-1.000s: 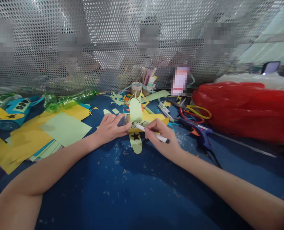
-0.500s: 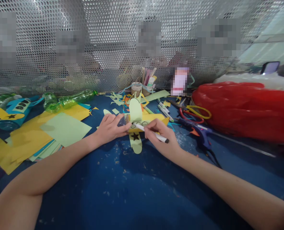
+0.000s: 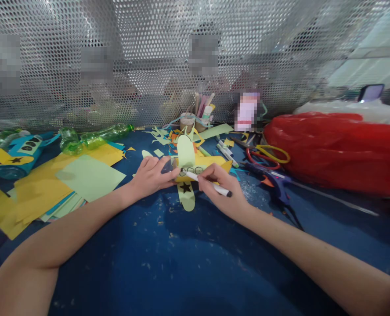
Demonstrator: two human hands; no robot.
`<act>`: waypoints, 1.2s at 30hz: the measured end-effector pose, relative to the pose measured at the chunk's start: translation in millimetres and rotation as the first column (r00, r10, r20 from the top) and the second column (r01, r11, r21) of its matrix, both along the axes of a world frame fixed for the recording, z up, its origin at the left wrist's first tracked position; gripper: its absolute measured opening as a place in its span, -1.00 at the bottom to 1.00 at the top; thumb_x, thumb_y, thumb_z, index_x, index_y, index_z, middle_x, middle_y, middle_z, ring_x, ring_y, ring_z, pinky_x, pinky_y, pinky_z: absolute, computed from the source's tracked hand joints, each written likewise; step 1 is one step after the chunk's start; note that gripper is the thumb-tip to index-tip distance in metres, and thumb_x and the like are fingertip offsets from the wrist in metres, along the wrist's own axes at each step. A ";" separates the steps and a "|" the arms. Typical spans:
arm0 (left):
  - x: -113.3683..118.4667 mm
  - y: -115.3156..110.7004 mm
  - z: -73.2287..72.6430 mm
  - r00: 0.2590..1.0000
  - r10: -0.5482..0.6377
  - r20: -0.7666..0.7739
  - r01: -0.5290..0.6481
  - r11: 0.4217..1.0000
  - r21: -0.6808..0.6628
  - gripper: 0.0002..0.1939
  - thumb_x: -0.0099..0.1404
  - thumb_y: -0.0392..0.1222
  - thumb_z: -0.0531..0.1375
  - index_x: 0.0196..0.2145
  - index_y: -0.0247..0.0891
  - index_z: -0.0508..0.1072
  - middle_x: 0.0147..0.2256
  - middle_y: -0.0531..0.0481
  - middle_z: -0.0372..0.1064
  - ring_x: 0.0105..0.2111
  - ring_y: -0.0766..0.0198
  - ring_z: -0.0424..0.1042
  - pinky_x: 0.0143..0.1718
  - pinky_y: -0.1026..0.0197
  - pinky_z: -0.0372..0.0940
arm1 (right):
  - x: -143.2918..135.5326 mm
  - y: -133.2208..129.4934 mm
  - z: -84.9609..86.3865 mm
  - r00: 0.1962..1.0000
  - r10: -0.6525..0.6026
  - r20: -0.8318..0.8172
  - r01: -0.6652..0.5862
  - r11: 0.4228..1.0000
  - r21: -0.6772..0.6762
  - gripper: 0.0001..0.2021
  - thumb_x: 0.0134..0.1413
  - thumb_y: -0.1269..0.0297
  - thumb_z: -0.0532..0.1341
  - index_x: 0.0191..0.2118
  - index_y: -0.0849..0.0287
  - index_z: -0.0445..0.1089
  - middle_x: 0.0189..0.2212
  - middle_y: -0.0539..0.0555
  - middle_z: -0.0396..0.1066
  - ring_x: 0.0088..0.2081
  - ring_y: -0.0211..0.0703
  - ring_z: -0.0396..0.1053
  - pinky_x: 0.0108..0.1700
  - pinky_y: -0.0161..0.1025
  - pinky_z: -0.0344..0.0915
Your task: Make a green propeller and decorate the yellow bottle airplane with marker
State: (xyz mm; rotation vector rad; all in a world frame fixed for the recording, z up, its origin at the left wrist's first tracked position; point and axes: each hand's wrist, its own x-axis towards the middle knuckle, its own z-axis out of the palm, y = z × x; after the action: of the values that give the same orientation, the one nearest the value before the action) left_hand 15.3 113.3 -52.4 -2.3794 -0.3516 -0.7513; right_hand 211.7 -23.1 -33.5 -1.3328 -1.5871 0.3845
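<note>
A toy airplane (image 3: 211, 162) with a yellow paper body and pale green wings lies on the blue table in front of me. My left hand (image 3: 153, 174) grips its clear plastic left end, thumb and fingers against the body. In my right hand (image 3: 223, 188) is a white marker (image 3: 192, 175) with a black end, held like a pen. Its tip touches the leftmost of several small round outlines drawn on the yellow side. A black star (image 3: 185, 187) marks the near wing. My fingers hide part of the plane's two ends.
Scissors (image 3: 264, 157), a blue glue gun (image 3: 279, 182) and a red plastic bag (image 3: 326, 149) are on the right. Paper sheets (image 3: 89, 175), a green bottle (image 3: 107, 135) and a blue toy airplane (image 3: 25, 153) lie left. Paper scraps (image 3: 162, 136) and a perforated metal panel (image 3: 155, 52) are behind.
The marker tip has shifted very slightly at the leftmost outline. Both hands and the toy airplane stay almost where they were.
</note>
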 end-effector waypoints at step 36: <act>1.4 -2.3 2.2 1.000 -0.006 0.022 0.006 1.000 0.005 -0.67 0.33 0.17 0.08 -0.07 0.02 0.44 -0.03 -0.11 0.37 -0.26 0.12 0.23 -0.23 0.12 0.08 | 1.3 -0.6 -0.8 0.999 0.043 0.028 -0.043 0.999 -0.011 -0.87 0.18 0.31 0.13 -0.40 0.10 0.21 -0.56 -0.06 0.31 -0.57 -0.33 0.20 -0.53 -0.34 0.15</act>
State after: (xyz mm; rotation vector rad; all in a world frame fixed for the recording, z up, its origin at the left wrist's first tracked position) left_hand 16.7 110.9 -50.2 -2.3703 -0.3511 -0.7810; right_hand 213.0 -23.7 -34.3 -1.3191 -1.6414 0.4025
